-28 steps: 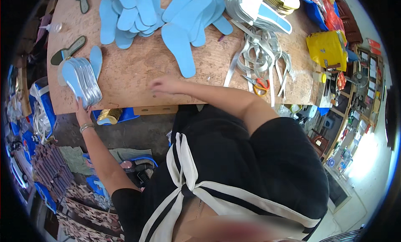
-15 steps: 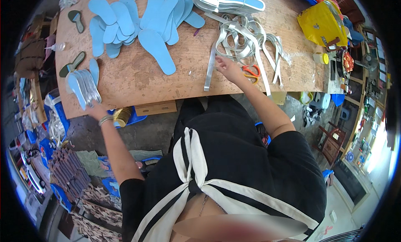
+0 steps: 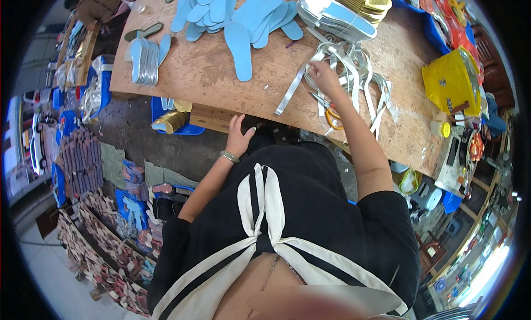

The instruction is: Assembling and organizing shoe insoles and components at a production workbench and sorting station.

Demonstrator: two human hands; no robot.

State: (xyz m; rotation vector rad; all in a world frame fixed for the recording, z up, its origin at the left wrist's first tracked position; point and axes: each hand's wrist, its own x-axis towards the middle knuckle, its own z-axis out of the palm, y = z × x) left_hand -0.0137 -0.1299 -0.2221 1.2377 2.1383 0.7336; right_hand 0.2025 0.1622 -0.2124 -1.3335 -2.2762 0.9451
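My left hand [image 3: 240,136] holds nothing, its fingers apart, just off the table's front edge beside the drawer. At the tangle of silver ribbon strips [image 3: 354,74], my right hand [image 3: 323,75] has its fingers bent over the loops; blur hides whether they grip one. A flat silver strip [image 3: 287,97] runs from there toward the front edge. Under my right wrist lie orange-handled scissors [image 3: 333,116]. On the left stands a stack of silver-edged blue insoles [image 3: 145,64]. Loose light blue insoles [image 3: 239,52] are spread across the table's middle.
Behind the ribbons lie bundled silver insoles [image 3: 337,20] and gold insoles [image 3: 371,5]. A yellow bag [image 3: 451,82] and a yellow-lidded jar [image 3: 441,129] occupy the right side. Below the table are a wooden drawer [image 3: 210,119] and a blue bin [image 3: 191,130] with a gold roll.
My left hand has left the insole stack and moved right, to the table's front edge. My right hand has shifted onto the ribbon loops. The view has turned and shifted.
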